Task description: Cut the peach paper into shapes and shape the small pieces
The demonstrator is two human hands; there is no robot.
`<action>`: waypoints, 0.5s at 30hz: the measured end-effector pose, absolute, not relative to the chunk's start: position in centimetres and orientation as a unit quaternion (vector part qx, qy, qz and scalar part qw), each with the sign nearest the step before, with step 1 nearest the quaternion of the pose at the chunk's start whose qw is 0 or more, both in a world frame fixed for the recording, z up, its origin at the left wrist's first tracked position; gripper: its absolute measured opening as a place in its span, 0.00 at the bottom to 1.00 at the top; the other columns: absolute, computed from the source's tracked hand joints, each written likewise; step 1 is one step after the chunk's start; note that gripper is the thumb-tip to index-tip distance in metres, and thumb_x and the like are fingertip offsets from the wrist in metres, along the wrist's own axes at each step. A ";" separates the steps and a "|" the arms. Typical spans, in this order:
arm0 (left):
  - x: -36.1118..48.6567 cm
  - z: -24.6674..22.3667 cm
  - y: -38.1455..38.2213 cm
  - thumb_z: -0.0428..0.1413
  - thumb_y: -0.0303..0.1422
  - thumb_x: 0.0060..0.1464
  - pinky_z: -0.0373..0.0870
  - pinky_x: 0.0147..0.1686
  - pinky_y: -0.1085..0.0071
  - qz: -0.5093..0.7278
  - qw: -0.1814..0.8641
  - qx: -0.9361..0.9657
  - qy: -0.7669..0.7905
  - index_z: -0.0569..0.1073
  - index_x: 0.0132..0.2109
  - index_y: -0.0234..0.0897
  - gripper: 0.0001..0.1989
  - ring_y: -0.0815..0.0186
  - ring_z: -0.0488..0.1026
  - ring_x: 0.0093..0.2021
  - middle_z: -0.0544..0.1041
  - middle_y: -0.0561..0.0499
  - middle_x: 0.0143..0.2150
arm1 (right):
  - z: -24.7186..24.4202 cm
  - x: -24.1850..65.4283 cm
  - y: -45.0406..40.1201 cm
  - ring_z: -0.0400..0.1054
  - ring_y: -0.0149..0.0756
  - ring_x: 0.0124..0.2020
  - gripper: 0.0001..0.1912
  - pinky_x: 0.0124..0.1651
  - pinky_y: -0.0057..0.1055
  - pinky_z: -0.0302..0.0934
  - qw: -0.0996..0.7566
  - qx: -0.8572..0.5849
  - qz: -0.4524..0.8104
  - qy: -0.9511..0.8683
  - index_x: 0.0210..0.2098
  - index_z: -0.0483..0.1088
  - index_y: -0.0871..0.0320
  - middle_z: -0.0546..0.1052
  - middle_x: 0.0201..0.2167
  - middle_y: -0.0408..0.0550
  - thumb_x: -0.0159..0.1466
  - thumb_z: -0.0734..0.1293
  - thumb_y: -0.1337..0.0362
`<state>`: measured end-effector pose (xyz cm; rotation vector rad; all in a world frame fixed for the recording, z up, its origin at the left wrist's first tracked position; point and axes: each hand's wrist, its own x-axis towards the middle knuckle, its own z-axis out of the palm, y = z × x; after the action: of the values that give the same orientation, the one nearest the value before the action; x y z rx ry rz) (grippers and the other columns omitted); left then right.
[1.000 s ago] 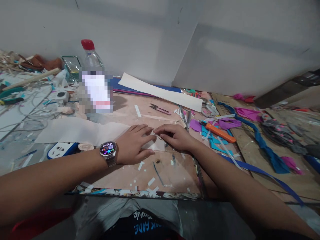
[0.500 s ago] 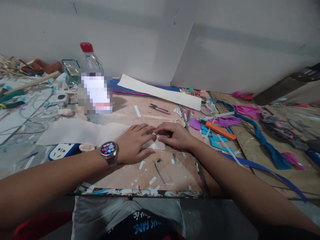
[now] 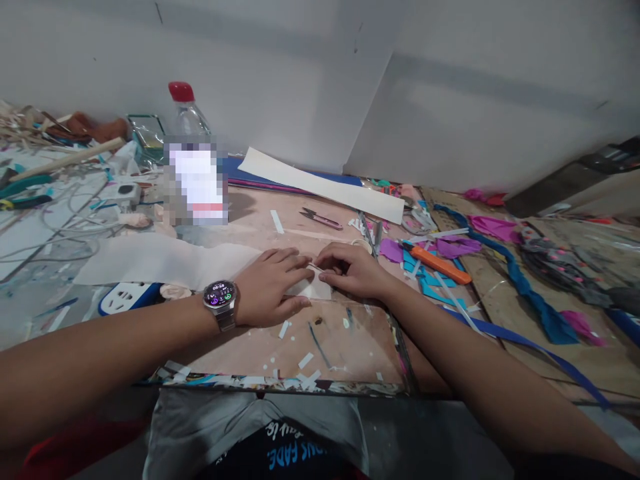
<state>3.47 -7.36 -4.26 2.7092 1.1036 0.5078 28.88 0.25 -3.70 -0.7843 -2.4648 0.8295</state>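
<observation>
A long off-white paper strip [image 3: 165, 260] lies across the table, and its right end [image 3: 316, 288] shows between my hands. My left hand [image 3: 270, 283], with a watch on the wrist, rests flat on the strip with fingers outstretched. Close by its fingertips, my right hand [image 3: 353, 270] is curled at the strip's right end, thumb and fingers closed together. A thin pale edge or sliver runs from those fingers toward the left hand; what it is I cannot make out.
Behind the hands are thread snips [image 3: 321, 219], a cream strip [image 3: 325, 185] and a red-capped bottle [image 3: 189, 113] behind a blurred, lit phone screen [image 3: 200, 177]. An orange utility knife [image 3: 437, 262] lies among coloured scraps at right. A power strip [image 3: 125, 298] sits at left.
The view has shifted slightly. Both hands keep nearly the same place on the paper strip, with only a small shift in the right fingers.
</observation>
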 end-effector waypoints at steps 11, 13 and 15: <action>3.5 -4.4 -7.3 0.53 0.50 0.65 0.59 0.67 0.44 0.171 0.078 0.906 0.378 0.71 0.60 0.43 0.23 0.45 0.59 0.71 0.64 0.40 0.70 | -3.5 28.7 0.1 0.64 0.28 0.28 0.10 0.32 0.27 0.61 0.225 -0.300 0.274 -0.886 0.44 0.77 0.57 0.77 0.40 0.48 0.63 0.72 0.61; 3.5 -4.5 -7.3 0.53 0.50 0.65 0.59 0.67 0.45 0.171 0.079 0.906 0.380 0.71 0.61 0.43 0.24 0.45 0.59 0.71 0.64 0.40 0.70 | -3.4 28.7 0.1 0.65 0.28 0.28 0.09 0.33 0.28 0.61 0.221 -0.294 0.269 -0.890 0.42 0.77 0.57 0.77 0.39 0.48 0.64 0.72 0.61; 3.5 -4.5 -7.4 0.53 0.50 0.65 0.59 0.67 0.45 0.174 0.078 0.905 0.380 0.71 0.61 0.43 0.24 0.45 0.59 0.71 0.65 0.40 0.70 | -3.4 28.6 0.1 0.67 0.29 0.30 0.08 0.34 0.28 0.62 0.218 -0.290 0.267 -0.893 0.41 0.77 0.57 0.77 0.38 0.48 0.64 0.72 0.61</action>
<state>3.47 -7.35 -4.48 2.7115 1.1373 0.5219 28.64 0.12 -3.44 -0.8038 -2.4714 0.7385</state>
